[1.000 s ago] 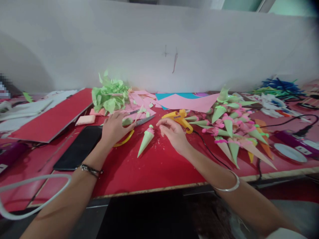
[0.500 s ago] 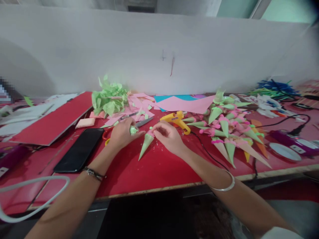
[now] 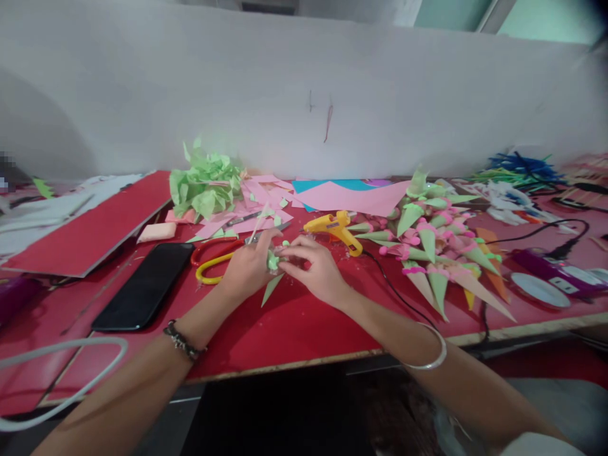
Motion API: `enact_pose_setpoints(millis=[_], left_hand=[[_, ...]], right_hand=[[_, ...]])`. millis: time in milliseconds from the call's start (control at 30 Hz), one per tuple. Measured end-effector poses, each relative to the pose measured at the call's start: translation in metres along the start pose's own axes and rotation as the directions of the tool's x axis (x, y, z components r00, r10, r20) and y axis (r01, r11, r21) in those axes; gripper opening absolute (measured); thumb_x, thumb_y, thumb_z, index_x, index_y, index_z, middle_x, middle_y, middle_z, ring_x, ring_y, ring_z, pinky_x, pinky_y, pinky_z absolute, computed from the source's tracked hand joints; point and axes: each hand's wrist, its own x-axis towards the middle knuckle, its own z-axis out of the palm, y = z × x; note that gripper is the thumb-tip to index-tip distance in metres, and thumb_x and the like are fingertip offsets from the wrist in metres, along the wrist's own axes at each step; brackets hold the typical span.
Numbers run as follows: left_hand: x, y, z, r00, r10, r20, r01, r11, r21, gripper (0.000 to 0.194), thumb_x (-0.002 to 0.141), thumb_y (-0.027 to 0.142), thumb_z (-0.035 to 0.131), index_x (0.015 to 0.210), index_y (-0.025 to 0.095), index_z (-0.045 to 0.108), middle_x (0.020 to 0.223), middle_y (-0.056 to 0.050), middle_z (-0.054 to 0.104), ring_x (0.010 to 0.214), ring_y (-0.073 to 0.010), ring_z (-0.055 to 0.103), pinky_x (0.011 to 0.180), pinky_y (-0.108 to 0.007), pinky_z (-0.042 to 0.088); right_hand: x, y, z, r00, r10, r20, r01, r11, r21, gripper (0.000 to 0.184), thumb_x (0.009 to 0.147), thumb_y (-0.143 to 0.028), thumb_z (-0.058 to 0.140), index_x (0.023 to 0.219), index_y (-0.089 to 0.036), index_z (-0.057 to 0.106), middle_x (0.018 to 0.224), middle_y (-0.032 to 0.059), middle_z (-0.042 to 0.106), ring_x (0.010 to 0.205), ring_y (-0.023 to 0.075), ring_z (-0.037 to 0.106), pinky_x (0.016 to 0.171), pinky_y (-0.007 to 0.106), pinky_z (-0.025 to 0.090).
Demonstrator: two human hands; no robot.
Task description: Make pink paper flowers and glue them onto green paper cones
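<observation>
Over the middle of the red tabletop, my left hand point(image 3: 247, 269) is closed around a small round roll point(image 3: 273, 261), clear with light green at its centre, like a roll of tape. The thumb and fingers of my right hand point(image 3: 316, 266) pinch at the roll's right edge. Beneath both hands lies a light green paper cone point(image 3: 272, 290); only its tip and a bit of its green top show, as fingers cover the rest. To the left of my left hand are scissors point(image 3: 209, 272) with red and yellow handles. A yellow glue gun point(image 3: 335, 229) rests just behind my right hand.
Finished paper cones point(image 3: 434, 244) with pink tops pile up at right. Crumpled green paper point(image 3: 206, 183) and pink sheets point(image 3: 356, 195) lie at the back. A black phone point(image 3: 147, 285) is at left, near a red board point(image 3: 99, 221). The glue gun's cord point(image 3: 394, 285) runs right.
My left hand has moved right from beside the scissors, bringing the roll over the cone. My right hand has shifted left from the cone's pink top to the roll.
</observation>
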Motion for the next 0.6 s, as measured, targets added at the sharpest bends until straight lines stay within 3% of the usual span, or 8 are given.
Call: enact_pose_setpoints(millis=[400,500,600], left_hand=[[-0.0021,0.0018,0.0026,1.000,0.007,0.021,-0.008,1.000,0.018,0.044,0.073,0.033,0.053,0.111,0.017,0.037,0.074,-0.003,0.064,0.065,-0.0194,0.063,0.052,-0.023,0.042],[-0.0003,0.0037,0.0001,1.000,-0.012,0.009,0.012,1.000,0.028,0.043,0.074,0.037,0.051,0.111,0.017,0.038,0.079,-0.004,0.065,0.067,-0.0196,0.063,0.054,-0.023,0.042],[0.0034,0.0012,-0.0059,0.994,-0.111,0.001,0.111,0.993,0.044,0.043,0.075,0.040,0.050,0.111,0.019,0.039,0.084,-0.005,0.065,0.073,-0.0213,0.064,0.058,-0.026,0.043]], right_hand=[[0.0032,0.0012,-0.0032,0.995,-0.013,0.100,0.008,0.999,0.043,0.005,0.074,-0.014,0.058,0.070,-0.016,0.059,0.074,0.0003,0.052,0.069,0.0109,0.051,0.065,0.024,0.040],[0.0043,0.0008,-0.0039,0.995,0.047,0.093,-0.060,0.988,0.141,0.006,0.075,-0.015,0.056,0.070,-0.017,0.060,0.074,-0.0003,0.051,0.071,0.0106,0.050,0.067,0.024,0.039],[0.0053,-0.0006,-0.0054,0.983,0.161,0.085,-0.180,0.925,0.334,0.008,0.076,-0.021,0.055,0.071,-0.017,0.060,0.072,-0.0010,0.051,0.068,0.0094,0.049,0.064,0.023,0.039]])
